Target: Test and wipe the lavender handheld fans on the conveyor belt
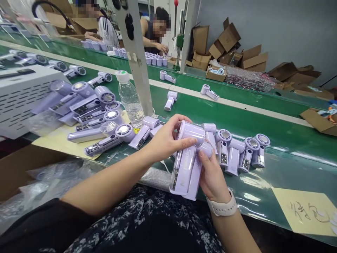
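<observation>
My left hand (167, 140) is closed round the head of a lilac handheld fan (183, 172), its thumb lying across the front. The fan's handle points down towards my lap and shows lettering and a see-through side with parts inside. Tucked behind it is a second lilac handheld fan (194, 182), which my right hand (213, 172) grips at the head and side. The two fans overlap and appear to touch. Just beyond my hands, a row of similar fans (233, 156) lies along the bench edge. More fans (105, 140) are heaped to the left.
A water bottle (129, 98) stands beside a metal post (137, 59). Several fans lie on the green conveyor belt (237, 105). At left is a grey vented box (34, 98); at right, a yellow paper sheet (302, 211). Two people work across the line, near cardboard boxes (226, 38).
</observation>
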{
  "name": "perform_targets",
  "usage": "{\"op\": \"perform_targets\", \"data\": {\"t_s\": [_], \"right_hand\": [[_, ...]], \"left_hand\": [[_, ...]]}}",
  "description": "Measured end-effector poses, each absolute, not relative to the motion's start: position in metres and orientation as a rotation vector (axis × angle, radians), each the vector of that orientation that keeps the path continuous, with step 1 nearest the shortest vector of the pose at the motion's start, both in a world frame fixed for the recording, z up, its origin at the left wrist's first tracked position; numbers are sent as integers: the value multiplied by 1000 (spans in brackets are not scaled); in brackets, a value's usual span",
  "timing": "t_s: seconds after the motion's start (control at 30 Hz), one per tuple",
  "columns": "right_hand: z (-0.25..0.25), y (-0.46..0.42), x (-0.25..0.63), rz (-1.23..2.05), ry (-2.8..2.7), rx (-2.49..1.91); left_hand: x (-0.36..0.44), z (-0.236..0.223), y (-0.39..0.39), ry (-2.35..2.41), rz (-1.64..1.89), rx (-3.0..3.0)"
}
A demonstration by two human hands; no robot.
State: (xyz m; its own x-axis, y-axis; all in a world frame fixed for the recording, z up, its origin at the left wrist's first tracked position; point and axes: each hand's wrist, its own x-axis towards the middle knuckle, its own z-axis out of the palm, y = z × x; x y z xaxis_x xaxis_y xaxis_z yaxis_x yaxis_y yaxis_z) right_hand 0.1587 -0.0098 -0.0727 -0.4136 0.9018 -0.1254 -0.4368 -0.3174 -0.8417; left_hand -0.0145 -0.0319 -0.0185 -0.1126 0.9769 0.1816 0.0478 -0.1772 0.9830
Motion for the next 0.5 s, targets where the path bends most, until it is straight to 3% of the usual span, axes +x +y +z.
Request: {"op": "perform_targets", "data": {"t_s": [0.13, 0.33, 0.4, 0.5], "right_hand": [[-75, -9, 158, 1878, -908, -764], [-71, -23, 164, 1948, -1106, -536], [-64, -11, 189, 1853, -1359, -589], [-49, 36, 267, 1477, -1623, -965]], "left_hand": [[-11, -17, -34, 1227, 1427, 1343], [26, -38, -31, 1342, 1800, 1598], [25, -42, -21, 1301, 1697, 1909], [-10, -40, -6, 1444, 1167, 2381]]}}
